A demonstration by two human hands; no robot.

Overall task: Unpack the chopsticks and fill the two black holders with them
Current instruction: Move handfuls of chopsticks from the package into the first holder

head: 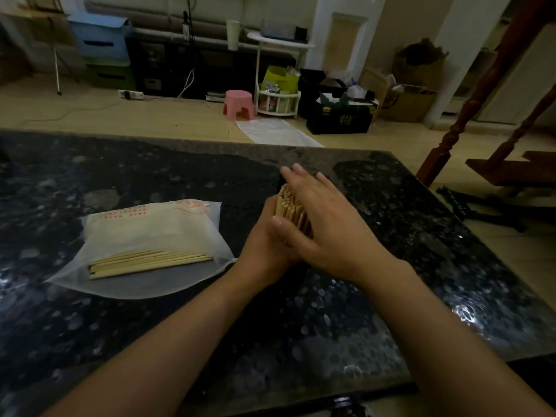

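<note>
A thick bundle of pale wooden chopsticks [290, 206] stands upright on the dark stone table [150, 170], their ends pointing up at me. My left hand [264, 248] wraps the bundle's left side, its fingers hidden behind it. My right hand [328, 224] lies flat over the top and right side, fingers straight, thumb across the near side. A dark shape under my wrists looks like a black holder [298, 276], mostly hidden. To the left lies a translucent plastic bag [156, 227] with a few chopsticks [150, 261] left inside.
The table's far edge runs just beyond my hands and its right edge slants down toward me. Past it are floor, a pink stool [239, 105], boxes and a red wooden post [457, 127] at right.
</note>
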